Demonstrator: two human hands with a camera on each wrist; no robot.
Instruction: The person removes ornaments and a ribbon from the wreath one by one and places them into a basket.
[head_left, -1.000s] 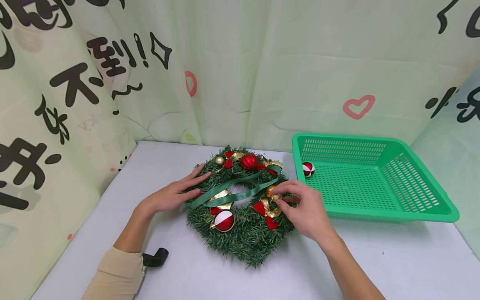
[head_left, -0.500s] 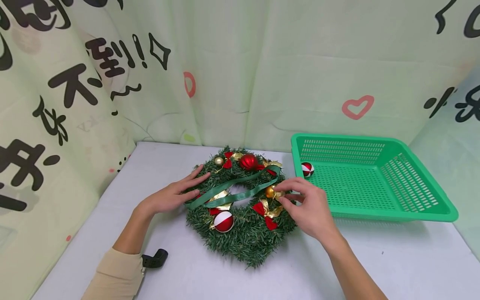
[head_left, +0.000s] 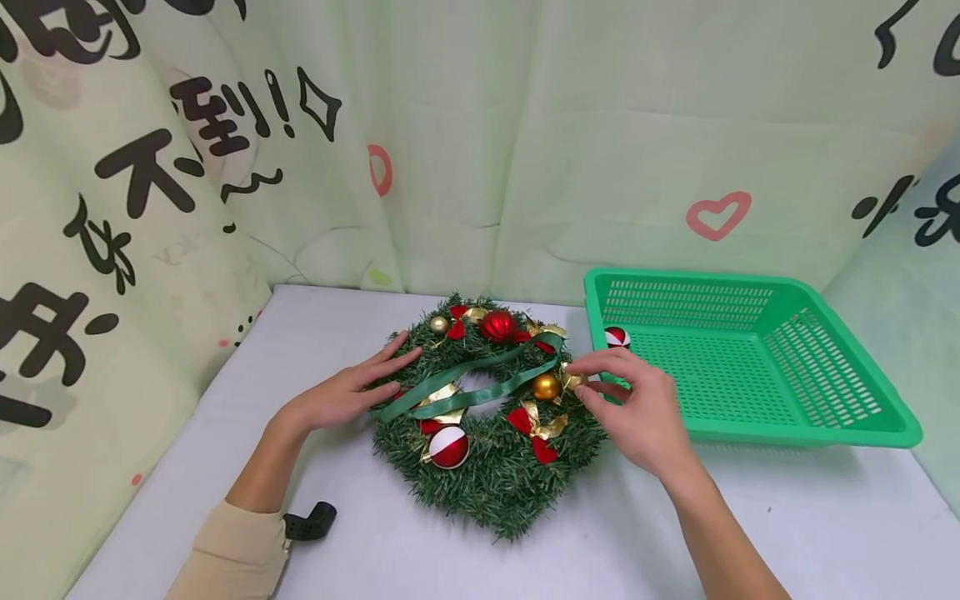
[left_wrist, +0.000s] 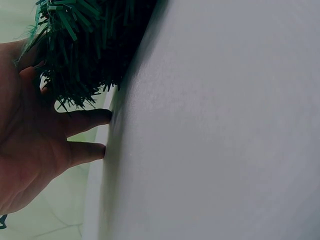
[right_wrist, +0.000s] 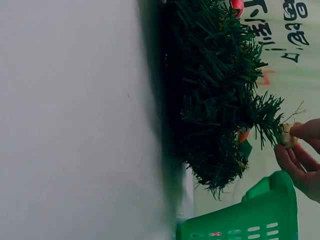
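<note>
A green Christmas wreath lies on the table, dressed with bows, baubles and a green ribbon. My left hand rests with spread, straight fingers on its left side; in the left wrist view two fingers of the left hand reach down beside the foliage. My right hand pinches a small gold bauble between thumb and fingertips at the wreath's right edge. Thin strands stick up beside this bauble in the right wrist view. A shiny orange-gold bauble sits on the wreath just left of those fingertips.
A green plastic basket stands right of the wreath, close to my right hand. Inside its left end lies a red-and-white ball. A printed curtain hangs behind the white table.
My right hand has moved slightly right, carrying the small gold bauble away from the orange-gold one, which now shows fully. The wreath's right edge spreads outward a little. My left hand stays put.
</note>
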